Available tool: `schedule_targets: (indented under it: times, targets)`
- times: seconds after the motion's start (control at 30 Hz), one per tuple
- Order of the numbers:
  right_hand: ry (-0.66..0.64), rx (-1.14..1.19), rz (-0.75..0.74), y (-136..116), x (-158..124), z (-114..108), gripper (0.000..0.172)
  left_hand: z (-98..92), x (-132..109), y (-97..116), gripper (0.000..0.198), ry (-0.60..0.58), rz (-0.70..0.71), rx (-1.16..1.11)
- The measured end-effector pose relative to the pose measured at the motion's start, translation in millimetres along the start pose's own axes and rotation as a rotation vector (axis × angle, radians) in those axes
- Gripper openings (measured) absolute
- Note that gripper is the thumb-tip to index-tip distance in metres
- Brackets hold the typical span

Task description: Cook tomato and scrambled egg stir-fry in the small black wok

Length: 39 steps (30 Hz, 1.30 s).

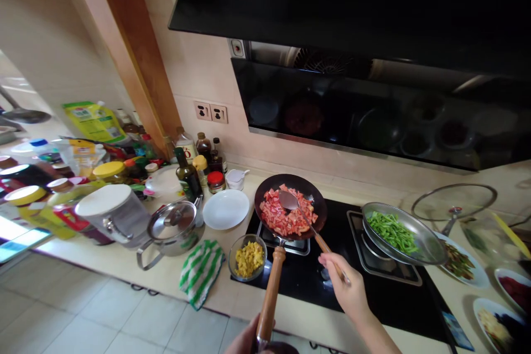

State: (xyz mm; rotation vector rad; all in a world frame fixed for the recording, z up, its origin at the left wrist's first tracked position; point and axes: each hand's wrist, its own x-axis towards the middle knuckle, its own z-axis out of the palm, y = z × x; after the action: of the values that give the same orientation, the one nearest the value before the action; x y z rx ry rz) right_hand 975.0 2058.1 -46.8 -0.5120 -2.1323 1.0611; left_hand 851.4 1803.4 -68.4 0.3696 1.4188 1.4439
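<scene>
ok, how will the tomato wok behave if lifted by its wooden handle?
Probably front-heavy: the wok sits at the far end of the long handle from the left hand. Its wet tomato pieces would likely slide if tilted. Pushes from the ladle in the right hand may rock it.

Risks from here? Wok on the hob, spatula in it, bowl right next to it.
1. Spill: the right hand pushes the spatula through tomato piled near the rim of the wok; pieces could go over.
2. Knock: the bowl sits close beside the handle that the left hand grips; a swing could hit it.
3. Slide: the bean pan sits tilted and might tip.
</scene>
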Motion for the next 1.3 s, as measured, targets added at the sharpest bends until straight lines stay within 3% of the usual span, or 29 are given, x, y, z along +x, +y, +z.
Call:
schedule_targets:
  times: [0.17, 0.23, 0.33, 0.5, 0.57, 0.67, 0.73, 0.87, 0.97, 1.1, 1.3]
  targets:
    - [-0.005, 0.063, 0.127, 10, 15, -8, 0.022, 3.8, 41, 29, 0.031, 0.04, 0.076, -0.004]
    - [0.019, 0.073, 0.137, 13, 15, -16, 0.024, 5.0, 45, 35, 0.032, 0.04, 0.101, 0.0]
    - [0.02, 0.023, 0.088, 14, 11, -22, 0.022, 4.6, 28, 30, 0.039, 0.018, 0.11, 0.021]
    - [-0.076, -0.219, -0.188, 26, -1, -22, 0.023, -10.1, -8, -2, 0.061, -0.022, 0.086, 0.144]
    - [-0.13, -0.319, -0.249, 37, -6, -21, 0.028, -25.2, -8, -17, 0.064, 0.072, 0.136, 0.38]
    - [-0.19, -0.413, -0.257, 56, -14, -16, 0.034, -62.5, 1, -38, 0.05, 0.405, 0.169, 0.776]
    - [-0.193, -0.45, -0.207, 65, -21, -12, 0.039, -93.5, 9, -44, 0.042, 0.55, 0.149, 0.898]
    - [-0.11, -0.467, -0.023, 68, -37, -6, 0.05, -149.9, 32, -38, 0.041, 0.72, 0.08, 1.086]
    - [-0.052, -0.39, 0.135, 67, -57, -3, 0.049, -175.0, 51, -29, 0.047, 0.757, 0.019, 1.216]
    - [-0.044, -0.227, 0.281, 70, -107, 10, 0.037, -190.6, 65, -22, 0.028, 0.693, -0.032, 1.377]
    - [-0.129, -0.027, 0.457, 56, -205, 70, 0.031, -211.3, 71, -14, 0.017, 0.562, -0.018, 1.558]
